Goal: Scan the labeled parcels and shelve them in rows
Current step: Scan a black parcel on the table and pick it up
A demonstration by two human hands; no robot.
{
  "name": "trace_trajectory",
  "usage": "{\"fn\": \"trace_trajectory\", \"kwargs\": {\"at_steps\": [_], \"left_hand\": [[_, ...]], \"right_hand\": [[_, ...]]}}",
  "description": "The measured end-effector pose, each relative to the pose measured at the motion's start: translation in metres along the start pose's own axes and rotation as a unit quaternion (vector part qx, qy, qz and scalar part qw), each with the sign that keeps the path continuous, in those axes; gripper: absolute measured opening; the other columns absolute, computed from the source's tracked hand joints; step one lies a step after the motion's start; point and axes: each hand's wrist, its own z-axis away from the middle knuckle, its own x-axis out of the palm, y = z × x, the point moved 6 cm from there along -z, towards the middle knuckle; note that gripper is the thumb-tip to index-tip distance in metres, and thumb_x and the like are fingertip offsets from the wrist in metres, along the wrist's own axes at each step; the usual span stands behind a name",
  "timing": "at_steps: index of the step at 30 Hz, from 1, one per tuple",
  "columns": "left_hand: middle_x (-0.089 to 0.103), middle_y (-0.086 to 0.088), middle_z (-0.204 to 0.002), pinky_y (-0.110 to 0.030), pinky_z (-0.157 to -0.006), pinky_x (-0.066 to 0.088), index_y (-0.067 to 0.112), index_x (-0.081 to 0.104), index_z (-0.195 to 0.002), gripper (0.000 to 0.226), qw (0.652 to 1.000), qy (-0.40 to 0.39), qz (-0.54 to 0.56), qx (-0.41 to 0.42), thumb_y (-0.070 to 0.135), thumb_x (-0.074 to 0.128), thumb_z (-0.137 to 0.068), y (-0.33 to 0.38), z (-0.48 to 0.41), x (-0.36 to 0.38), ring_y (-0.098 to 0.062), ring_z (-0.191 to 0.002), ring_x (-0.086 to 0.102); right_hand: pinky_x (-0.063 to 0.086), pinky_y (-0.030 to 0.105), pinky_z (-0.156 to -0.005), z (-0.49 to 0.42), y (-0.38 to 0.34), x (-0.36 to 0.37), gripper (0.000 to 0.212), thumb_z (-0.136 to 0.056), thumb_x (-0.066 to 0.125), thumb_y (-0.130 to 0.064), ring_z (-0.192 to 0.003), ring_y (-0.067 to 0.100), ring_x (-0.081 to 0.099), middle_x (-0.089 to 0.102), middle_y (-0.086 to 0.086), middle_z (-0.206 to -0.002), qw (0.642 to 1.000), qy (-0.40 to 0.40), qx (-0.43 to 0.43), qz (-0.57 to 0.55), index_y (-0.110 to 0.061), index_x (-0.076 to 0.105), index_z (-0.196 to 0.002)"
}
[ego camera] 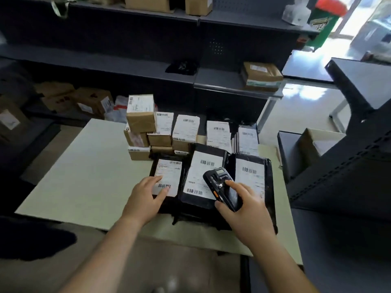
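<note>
**Scanner held over the middle of 3 black mailers**

The middle black plastic mailer (203,166), a flat glossy bag with a white rectangular barcode label, lies on the pale, smooth desk (84,176). Above its near right corner the right hand (245,210) grips a chunky black handheld scanner (222,187) with an orange side button. The fingers curl round the body and the index finger lies along its top.

Touching the middle mailer's left edge is a smaller black plastic mailer (167,178) with its own white label. The left hand (146,195) rests on it, fingers straight and slightly spread, tips on the paper near the lower barcode. Against the middle mailer's right edge lies a third black mailer (249,176), crinkled along its border.

Just behind the middle mailer stand rows of labelled parcels. To the rear left are stacked matte brown cardboard boxes (140,121), the top one taped, and straight behind are flat white-labelled packets (219,134). Well beyond it runs a dark grey metal shelf (222,83), which carries 1 taped brown cardboard box (262,78) to the rear right of the middle mailer.
</note>
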Motion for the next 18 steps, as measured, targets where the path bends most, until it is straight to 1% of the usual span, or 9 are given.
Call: {"fn": "trace_trajectory", "kwargs": {"at_steps": [3,6,8,10,12,13,15,16,18], "left_hand": [[0.051,-0.001,-0.141,-0.037,-0.110,0.037,0.020,0.054,-0.137,0.047,0.999,-0.033,0.004,-0.034,0.040,0.057,-0.095,-0.028,-0.023,0.014,-0.020,-0.129,0.045],[0.051,-0.002,-0.142,-0.040,-0.108,0.040,0.018,0.054,-0.138,0.047,0.997,-0.072,-0.014,-0.022,0.039,0.057,-0.096,-0.043,-0.040,0.028,-0.023,-0.129,0.047],[0.051,0.000,-0.144,-0.041,-0.107,0.040,0.019,0.054,-0.138,0.047,0.995,-0.094,-0.040,-0.004,0.041,0.055,-0.096,-0.046,-0.049,0.035,-0.024,-0.130,0.046],[0.051,0.004,-0.144,-0.042,-0.105,0.040,0.024,0.054,-0.138,0.046,0.992,-0.107,-0.070,-0.006,0.045,0.052,-0.097,-0.048,-0.054,0.039,-0.023,-0.131,0.045],[0.049,0.009,-0.145,-0.044,-0.103,0.038,0.032,0.052,-0.138,0.046,0.985,-0.126,-0.115,-0.025,0.052,0.044,-0.097,-0.053,-0.057,0.044,-0.022,-0.131,0.044],[0.046,0.011,-0.148,-0.045,-0.103,0.036,0.036,0.048,-0.139,0.047,0.980,-0.141,-0.139,-0.033,0.055,0.040,-0.097,-0.055,-0.058,0.048,-0.023,-0.132,0.043],[0.031,0.011,-0.156,-0.047,-0.105,0.033,0.039,0.041,-0.144,0.051,0.971,-0.166,-0.167,-0.041,0.059,0.037,-0.097,-0.059,-0.059,0.056,-0.025,-0.136,0.037],[0.025,0.010,-0.159,-0.047,-0.106,0.032,0.039,0.039,-0.145,0.052,0.970,-0.168,-0.168,-0.044,0.059,0.038,-0.097,-0.059,-0.060,0.059,-0.026,-0.137,0.034],[0.022,0.007,-0.159,-0.046,-0.105,0.032,0.039,0.041,-0.144,0.055,0.974,-0.156,-0.159,-0.051,0.061,0.044,-0.094,-0.057,-0.061,0.063,-0.029,-0.135,0.034]], "right_hand": [[0.049,0.035,-0.093,-0.002,-0.004,0.006,0.056,-0.078,0.074,-0.047,-0.113,0.009,0.053,0.054,-0.020,-0.126,1.000,0.020,0.014,0.008,-0.041,0.056,-0.131],[0.048,0.033,-0.094,0.000,-0.006,0.013,0.056,-0.076,0.074,-0.047,-0.113,0.006,0.053,0.053,-0.021,-0.125,0.999,0.030,0.026,0.014,-0.042,0.057,-0.129],[0.047,0.030,-0.093,0.003,-0.007,0.018,0.056,-0.074,0.075,-0.048,-0.112,0.004,0.053,0.054,-0.022,-0.123,0.999,0.032,0.024,0.018,-0.043,0.058,-0.128],[0.047,0.027,-0.092,0.006,-0.008,0.021,0.056,-0.074,0.074,-0.048,-0.111,0.002,0.053,0.054,-0.022,-0.124,0.999,0.033,0.031,0.015,-0.044,0.058,-0.127],[0.047,0.027,-0.093,0.008,-0.010,0.023,0.056,-0.073,0.074,-0.048,-0.111,-0.001,0.052,0.054,-0.023,-0.126,0.998,0.038,0.044,0.013,-0.045,0.058,-0.126],[0.047,0.027,-0.093,0.008,-0.012,0.025,0.056,-0.073,0.074,-0.048,-0.111,-0.001,0.052,0.054,-0.023,-0.126,0.998,0.041,0.046,0.011,-0.046,0.058,-0.126],[0.047,0.027,-0.093,0.007,-0.015,0.028,0.055,-0.072,0.073,-0.050,-0.112,-0.001,0.052,0.054,-0.025,-0.124,0.998,0.048,0.045,0.006,-0.047,0.057,-0.125],[0.047,0.026,-0.092,0.007,-0.016,0.029,0.055,-0.072,0.072,-0.051,-0.112,-0.001,0.053,0.054,-0.026,-0.123,0.998,0.051,0.044,0.005,-0.047,0.058,-0.125],[0.047,0.025,-0.089,0.005,-0.017,0.033,0.056,-0.071,0.071,-0.052,-0.110,-0.002,0.052,0.054,-0.026,-0.122,0.997,0.057,0.047,0.006,-0.046,0.058,-0.125]]}}
